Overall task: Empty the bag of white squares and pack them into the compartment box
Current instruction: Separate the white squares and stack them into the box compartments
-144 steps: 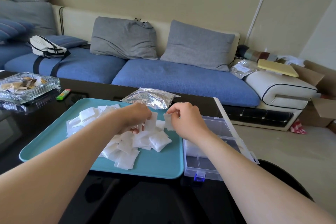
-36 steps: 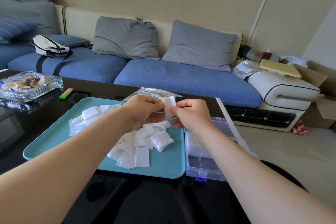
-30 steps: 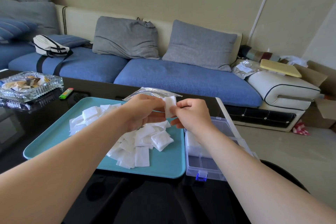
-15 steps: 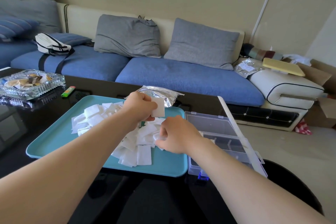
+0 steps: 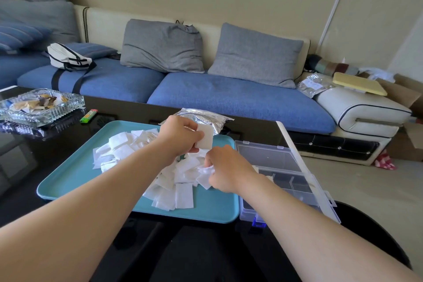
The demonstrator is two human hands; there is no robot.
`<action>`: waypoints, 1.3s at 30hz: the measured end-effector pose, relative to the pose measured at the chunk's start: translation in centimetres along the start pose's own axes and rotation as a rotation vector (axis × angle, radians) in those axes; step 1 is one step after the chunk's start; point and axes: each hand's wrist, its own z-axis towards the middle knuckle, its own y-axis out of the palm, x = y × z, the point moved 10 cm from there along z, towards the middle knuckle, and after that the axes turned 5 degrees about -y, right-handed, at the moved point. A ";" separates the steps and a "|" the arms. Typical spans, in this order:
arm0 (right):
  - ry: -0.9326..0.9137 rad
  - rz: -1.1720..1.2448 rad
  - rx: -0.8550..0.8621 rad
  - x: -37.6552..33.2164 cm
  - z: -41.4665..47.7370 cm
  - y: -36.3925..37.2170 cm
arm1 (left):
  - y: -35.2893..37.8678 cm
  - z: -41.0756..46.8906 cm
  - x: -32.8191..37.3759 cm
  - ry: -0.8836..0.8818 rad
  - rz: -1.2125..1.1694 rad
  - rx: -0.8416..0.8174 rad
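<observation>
At the far left of the black table [image 5: 27, 201], a glass ashtray [image 5: 41, 105] and a small lighter [image 5: 88, 116] sit where they were, well apart from the teal tray [image 5: 68, 181]. The loose white squares [image 5: 180, 194] lie heaped across the tray's middle and right, much as they did a second ago. The left hand [image 5: 180, 136] remains raised above the heap's far side, with a small stack of squares [image 5: 204, 138] held upright between its thumb and curled fingers. A second ago the right hand shared that stack; now the left holds it alone. Just behind it the foil bag [image 5: 206, 118] lies at the tray's far rim, more of it showing than when the joined hands covered it. The right hand [image 5: 229, 169] has come down and toward the person, onto the right side of the heap. Its fingers are bent in and pinch what looks like one crumpled square [image 5: 206, 170], though I cannot tell whether it has one or several. Right of the tray, just beside its edge, the clear compartment box [image 5: 265, 155] stands open with its lid [image 5: 291, 144] tilted up along the right side. The right forearm crosses the box's near left corner and hides what lies there.
</observation>
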 end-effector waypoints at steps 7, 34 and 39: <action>0.074 0.208 0.329 2.0 -1.1 -4.6 | -1.1 0.4 0.5 0.051 -0.085 0.099; 0.072 0.603 0.603 5.2 -2.0 -8.0 | 3.8 -2.8 2.6 0.068 -0.204 -0.342; 0.158 0.585 0.530 5.2 -1.8 -6.5 | 2.4 -1.4 1.0 -0.011 -0.136 -0.170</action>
